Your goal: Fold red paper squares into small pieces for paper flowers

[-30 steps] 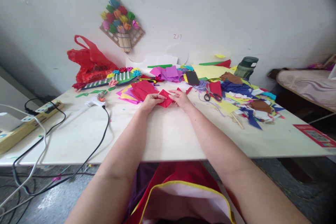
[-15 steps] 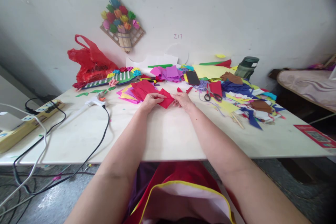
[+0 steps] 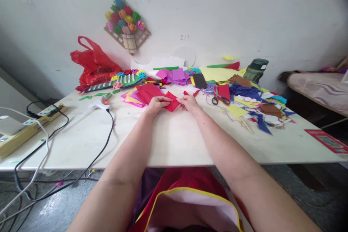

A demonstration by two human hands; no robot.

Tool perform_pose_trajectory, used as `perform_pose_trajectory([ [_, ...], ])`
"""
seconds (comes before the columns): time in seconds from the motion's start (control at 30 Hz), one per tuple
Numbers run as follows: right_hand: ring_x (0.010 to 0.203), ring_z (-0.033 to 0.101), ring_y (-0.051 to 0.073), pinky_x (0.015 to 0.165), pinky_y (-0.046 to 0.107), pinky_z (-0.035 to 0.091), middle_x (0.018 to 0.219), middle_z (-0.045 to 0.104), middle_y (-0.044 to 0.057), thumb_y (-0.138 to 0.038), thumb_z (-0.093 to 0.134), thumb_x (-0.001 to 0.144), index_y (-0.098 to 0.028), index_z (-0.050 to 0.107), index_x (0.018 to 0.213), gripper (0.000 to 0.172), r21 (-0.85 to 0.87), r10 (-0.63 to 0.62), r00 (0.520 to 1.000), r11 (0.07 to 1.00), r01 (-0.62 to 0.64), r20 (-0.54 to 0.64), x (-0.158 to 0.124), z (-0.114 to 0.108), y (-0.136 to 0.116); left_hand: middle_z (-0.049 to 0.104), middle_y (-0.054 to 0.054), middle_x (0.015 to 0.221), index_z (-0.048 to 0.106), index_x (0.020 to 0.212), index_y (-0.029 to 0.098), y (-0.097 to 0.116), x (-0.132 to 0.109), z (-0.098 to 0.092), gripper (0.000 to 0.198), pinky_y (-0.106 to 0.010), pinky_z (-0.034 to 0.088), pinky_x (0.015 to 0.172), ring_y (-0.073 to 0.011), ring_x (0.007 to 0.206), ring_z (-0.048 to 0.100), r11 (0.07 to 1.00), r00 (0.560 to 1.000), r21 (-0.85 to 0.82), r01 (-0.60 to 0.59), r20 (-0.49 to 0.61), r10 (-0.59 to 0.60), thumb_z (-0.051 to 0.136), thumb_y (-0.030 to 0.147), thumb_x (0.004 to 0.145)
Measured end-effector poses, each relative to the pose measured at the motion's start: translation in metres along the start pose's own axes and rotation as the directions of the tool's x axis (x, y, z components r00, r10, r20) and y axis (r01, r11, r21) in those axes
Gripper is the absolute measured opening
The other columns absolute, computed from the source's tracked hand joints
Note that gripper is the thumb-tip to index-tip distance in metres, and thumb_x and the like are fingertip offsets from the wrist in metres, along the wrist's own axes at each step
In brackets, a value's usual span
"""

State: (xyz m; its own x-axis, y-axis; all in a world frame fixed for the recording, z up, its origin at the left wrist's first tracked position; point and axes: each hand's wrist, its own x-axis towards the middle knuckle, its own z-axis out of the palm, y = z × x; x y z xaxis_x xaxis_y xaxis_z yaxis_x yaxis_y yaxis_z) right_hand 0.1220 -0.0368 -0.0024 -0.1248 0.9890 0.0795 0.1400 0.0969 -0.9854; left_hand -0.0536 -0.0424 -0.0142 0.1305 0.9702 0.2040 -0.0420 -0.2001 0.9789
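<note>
A small red folded paper piece [image 3: 172,103] lies on the pale table [image 3: 174,141], and both my hands are on it. My left hand [image 3: 157,104] presses its left side with the fingers curled over the edge. My right hand [image 3: 190,103] pinches its right corner between thumb and fingertips. Just behind the hands lies a stack of red, pink and yellow paper squares [image 3: 141,94].
A hot glue gun [image 3: 98,105] with a black cable and a power strip [image 3: 32,123] lie at the left. Scissors [image 3: 220,98], a black phone [image 3: 199,80], coloured scraps [image 3: 258,105] and a green jar [image 3: 255,69] crowd the right back. A red bag [image 3: 94,63] sits against the wall.
My right hand has shifted slightly from lying over the red piece to pinching its right corner. The left hand has hardly moved.
</note>
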Motion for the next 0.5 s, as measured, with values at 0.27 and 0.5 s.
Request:
perform_pose_trajectory([
  [0.27, 0.042, 0.055, 0.009, 0.032, 0.015, 0.033, 0.053, 0.061, 0.002, -0.033, 0.060, 0.074, -0.014, 0.054, 0.070, 0.020, 0.155, 0.068, 0.993, 0.984, -0.083, 0.096, -0.004, 0.002, -0.004, 0.067, -0.006, 0.084, 0.068, 0.079, 0.014, 0.002, 0.000, 0.002, 0.031, -0.030, 0.047, 0.075, -0.0153, 0.075, 0.060, 0.997, 0.999, -0.058, -0.047, -0.009, 0.047, 0.075, 0.025, 0.051],
  [0.5, 0.045, 0.056, 0.010, 0.033, 0.016, 0.034, 0.056, 0.062, 0.004, -0.034, 0.066, 0.067, -0.012, 0.056, 0.072, 0.024, 0.237, 0.070, 0.981, 0.965, -0.113, 0.182, -0.002, 0.006, 0.000, 0.067, -0.003, 0.087, 0.039, 0.129, 0.021, 0.011, -0.003, 0.006, 0.085, -0.030, 0.048, 0.074, -0.0140, 0.074, 0.062, 0.982, 0.999, -0.184, -0.047, -0.017, 0.045, 0.073, 0.017, 0.051],
])
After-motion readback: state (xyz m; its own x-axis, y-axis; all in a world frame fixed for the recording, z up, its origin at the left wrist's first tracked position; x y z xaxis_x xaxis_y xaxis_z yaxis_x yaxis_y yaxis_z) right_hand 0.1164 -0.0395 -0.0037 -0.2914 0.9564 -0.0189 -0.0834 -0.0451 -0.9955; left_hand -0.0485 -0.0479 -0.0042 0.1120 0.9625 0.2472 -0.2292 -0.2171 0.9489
